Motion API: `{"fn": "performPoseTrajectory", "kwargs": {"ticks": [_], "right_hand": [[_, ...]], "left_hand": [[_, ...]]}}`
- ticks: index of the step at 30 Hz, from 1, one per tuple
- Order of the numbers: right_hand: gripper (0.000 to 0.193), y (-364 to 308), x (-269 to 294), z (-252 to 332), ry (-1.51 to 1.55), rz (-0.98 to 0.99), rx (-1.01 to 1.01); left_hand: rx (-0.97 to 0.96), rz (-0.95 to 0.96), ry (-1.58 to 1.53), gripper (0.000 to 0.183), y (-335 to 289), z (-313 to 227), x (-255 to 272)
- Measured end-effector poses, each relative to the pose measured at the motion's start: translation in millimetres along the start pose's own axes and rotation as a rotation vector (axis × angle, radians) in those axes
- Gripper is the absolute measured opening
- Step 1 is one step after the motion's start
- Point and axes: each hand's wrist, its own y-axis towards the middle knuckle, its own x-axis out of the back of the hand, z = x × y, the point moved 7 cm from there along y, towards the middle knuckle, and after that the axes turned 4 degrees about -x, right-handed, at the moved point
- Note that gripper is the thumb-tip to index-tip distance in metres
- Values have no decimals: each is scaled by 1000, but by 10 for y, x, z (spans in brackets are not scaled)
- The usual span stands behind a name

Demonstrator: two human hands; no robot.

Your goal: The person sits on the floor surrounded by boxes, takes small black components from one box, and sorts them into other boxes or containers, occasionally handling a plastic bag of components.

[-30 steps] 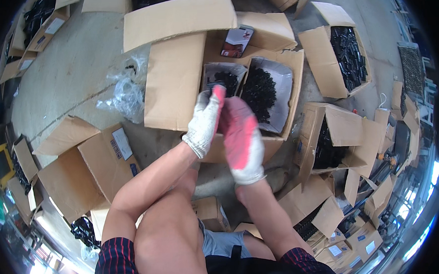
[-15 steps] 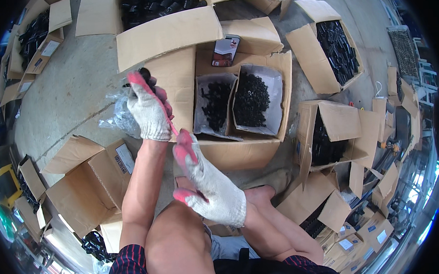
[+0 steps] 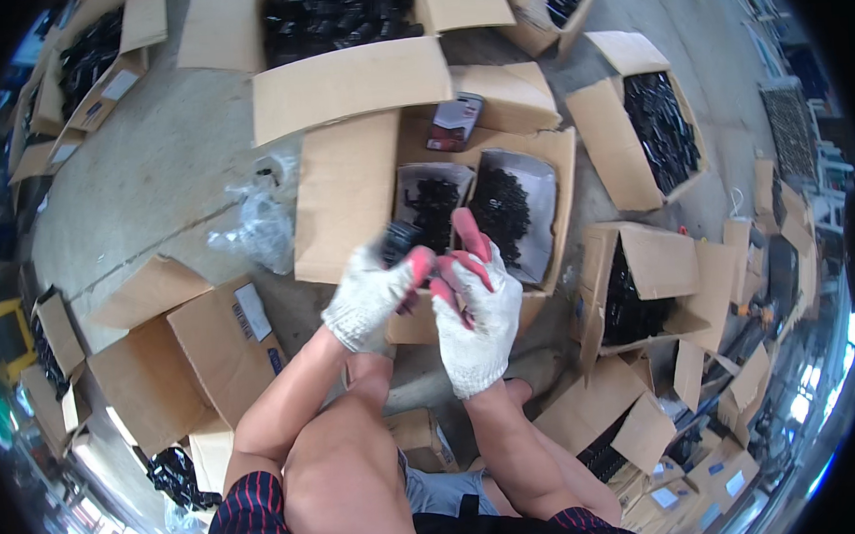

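Both my hands wear white knitted gloves with pink fingertips and meet over the near edge of an open carton point(image 3: 346, 194). My left hand point(image 3: 366, 294) is closed on a short black plastic part point(image 3: 401, 241), blurred by motion. Close beside it, my right hand point(image 3: 480, 313) has its fingers bent in and one finger raised; whatever they pinch is too small to make out. Beyond the hands, two grey trays sit side by side in the carton, the left tray point(image 3: 408, 179) and the right tray point(image 3: 543, 198), each holding small black pieces point(image 3: 502, 203).
A dark flat package point(image 3: 455, 122) leans inside the carton's far side. Crumpled clear plastic point(image 3: 263, 222) lies on the floor to the left. An open carton point(image 3: 152, 368) stands near left; cartons of black parts point(image 3: 660, 129) stand right and at the far side point(image 3: 337, 20).
My left hand has come right and nearer with the black part, away from the plastic. My right hand has moved right and up beside it, its fingers more bent. The view has shifted slightly.
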Motion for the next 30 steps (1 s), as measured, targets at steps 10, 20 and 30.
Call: {"fn": "performPoseTrajectory", "kwargs": {"ticks": [10,20,30], "right_hand": [[61,-326,-361,-30,4,554,-310],[69,-389,-215,352,414,868,-511],[83,-838,435,415,1314,623,-870]], "left_hand": [[-342,-227,-132,24,28,-104,-80],[-257,-730,-210,19,-206,-234,582],[-183,-670,-324,25,-280,-36,449]]}}
